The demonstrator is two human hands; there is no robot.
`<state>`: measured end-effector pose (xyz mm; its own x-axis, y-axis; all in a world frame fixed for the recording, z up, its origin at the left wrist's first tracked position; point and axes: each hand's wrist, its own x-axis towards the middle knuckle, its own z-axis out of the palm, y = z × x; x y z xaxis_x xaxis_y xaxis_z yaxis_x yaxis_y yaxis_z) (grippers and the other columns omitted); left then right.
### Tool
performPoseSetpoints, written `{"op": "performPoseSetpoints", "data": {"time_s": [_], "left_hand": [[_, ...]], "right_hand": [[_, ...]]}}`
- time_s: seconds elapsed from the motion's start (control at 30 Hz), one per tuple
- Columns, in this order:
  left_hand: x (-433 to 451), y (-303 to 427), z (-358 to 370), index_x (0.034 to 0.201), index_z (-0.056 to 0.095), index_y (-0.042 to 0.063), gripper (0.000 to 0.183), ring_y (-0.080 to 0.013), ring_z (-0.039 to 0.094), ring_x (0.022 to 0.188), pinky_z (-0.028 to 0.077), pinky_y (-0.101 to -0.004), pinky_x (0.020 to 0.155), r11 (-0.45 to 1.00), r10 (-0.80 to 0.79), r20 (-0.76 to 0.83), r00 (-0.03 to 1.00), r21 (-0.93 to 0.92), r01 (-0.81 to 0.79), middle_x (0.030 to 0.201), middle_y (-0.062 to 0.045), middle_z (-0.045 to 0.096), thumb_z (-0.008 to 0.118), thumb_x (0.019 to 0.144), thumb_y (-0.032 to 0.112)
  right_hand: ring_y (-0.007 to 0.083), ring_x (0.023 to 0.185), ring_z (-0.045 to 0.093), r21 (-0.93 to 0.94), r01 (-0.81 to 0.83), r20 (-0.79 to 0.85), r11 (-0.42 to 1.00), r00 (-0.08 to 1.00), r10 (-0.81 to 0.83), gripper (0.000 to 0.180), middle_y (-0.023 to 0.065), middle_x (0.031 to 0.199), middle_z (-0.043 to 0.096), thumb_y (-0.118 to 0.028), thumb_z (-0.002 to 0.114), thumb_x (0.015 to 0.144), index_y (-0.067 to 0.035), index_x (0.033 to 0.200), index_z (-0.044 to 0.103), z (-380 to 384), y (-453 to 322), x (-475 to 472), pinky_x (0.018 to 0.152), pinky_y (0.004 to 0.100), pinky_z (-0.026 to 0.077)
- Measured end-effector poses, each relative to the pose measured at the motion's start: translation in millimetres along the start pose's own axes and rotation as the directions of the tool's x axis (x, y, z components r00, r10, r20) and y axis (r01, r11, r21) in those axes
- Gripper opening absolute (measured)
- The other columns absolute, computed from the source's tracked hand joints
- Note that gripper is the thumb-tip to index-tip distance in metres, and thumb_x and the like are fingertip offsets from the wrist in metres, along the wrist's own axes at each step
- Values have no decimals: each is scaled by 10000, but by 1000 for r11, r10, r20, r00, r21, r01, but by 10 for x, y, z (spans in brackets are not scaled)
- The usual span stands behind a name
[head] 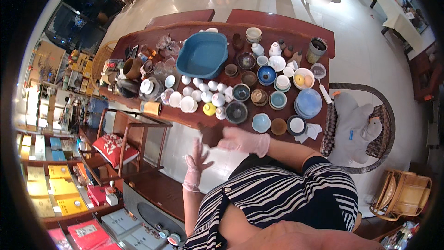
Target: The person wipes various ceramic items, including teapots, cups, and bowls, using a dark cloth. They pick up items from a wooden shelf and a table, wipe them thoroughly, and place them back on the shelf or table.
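Note:
My right hand (239, 139), in a thin translucent glove, grips a dark brown clay teapot (211, 134) at the table's near edge. The teapot's details are dim. Below and left of it, my gloved left hand (197, 165) has its fingers spread, apart from the pot. Just beyond the teapot stand a dark bowl (236, 112), a yellow cup (209, 109) and several white cups (187, 104). Right of these sit a pale blue scalloped dish (261, 123) and a brown round piece (278, 126).
A blue plastic basin (202, 55) stands mid-table on the red-brown wooden table (166, 29). Stacked blue plates (308, 103) and paper tissues (311, 132) lie at the right. A wooden chair (128, 125) with a red cushion (115, 150) is at left, a wicker chair (383, 146) at right.

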<state>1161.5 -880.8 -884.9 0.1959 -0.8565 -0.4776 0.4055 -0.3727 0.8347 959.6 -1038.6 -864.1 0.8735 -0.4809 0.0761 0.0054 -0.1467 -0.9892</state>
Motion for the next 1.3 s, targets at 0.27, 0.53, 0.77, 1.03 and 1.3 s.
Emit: {"op": "performPoseSetpoints", "data": {"time_s": [0.27, 0.53, 0.77, 1.03, 1.3], "left_hand": [[887, 586, 847, 1096, 574, -54, 531, -228, 651, 832, 534, -318, 746, 983, 52, -121, 991, -168, -72, 993, -133, 649, 536, 912, 443], [1219, 708, 1050, 1144, 570, -46, 473, -226, 632, 907, 498, -330, 847, 979, 185, 4, 983, -90, -184, 1039, -119, 640, 478, 956, 379], [1393, 572, 1379, 1222, 547, 48, 466, -429, 323, 1298, 274, -451, 1064, 277, 201, 754, 625, 568, -775, 1381, -246, 376, 665, 798, 199], [1558, 771, 1133, 1045, 668, 21, 212, -113, 596, 994, 455, -239, 875, 921, 53, 467, 883, 319, -223, 1041, -61, 667, 535, 926, 136], [1651, 662, 866, 1402, 342, 82, 620, -224, 490, 1198, 382, -335, 1000, 927, -195, 325, 925, -248, 282, 1373, -104, 452, 510, 901, 406]], "right_hand": [[337, 860, 594, -333, 173, -440, 927, 841, -316, 273, 185, 871, 629, -204, 728, 728, 34, 702, 597, -363, 24, 324, 762, 398, 482], [145, 1093, 543, 481, 35, -524, 876, 812, 255, 390, 79, 1201, 582, -208, 598, 902, -54, 1254, 530, -671, 450, 13, 921, 264, 433], [272, 1239, 433, 884, 325, -303, -335, 946, 119, 643, 91, 1373, 439, -544, 431, 909, -102, 1373, 377, -621, 680, 121, 1064, 446, 307], [262, 1153, 521, 839, 419, -542, 347, 700, 465, 445, 103, 1274, 536, -297, 525, 898, -84, 1287, 484, -732, 679, -92, 1017, 406, 379], [215, 939, 593, 142, -168, -692, 976, 688, 219, 317, 143, 1012, 612, -197, 551, 896, 39, 1107, 566, -444, 212, 482, 859, 309, 459]]}}
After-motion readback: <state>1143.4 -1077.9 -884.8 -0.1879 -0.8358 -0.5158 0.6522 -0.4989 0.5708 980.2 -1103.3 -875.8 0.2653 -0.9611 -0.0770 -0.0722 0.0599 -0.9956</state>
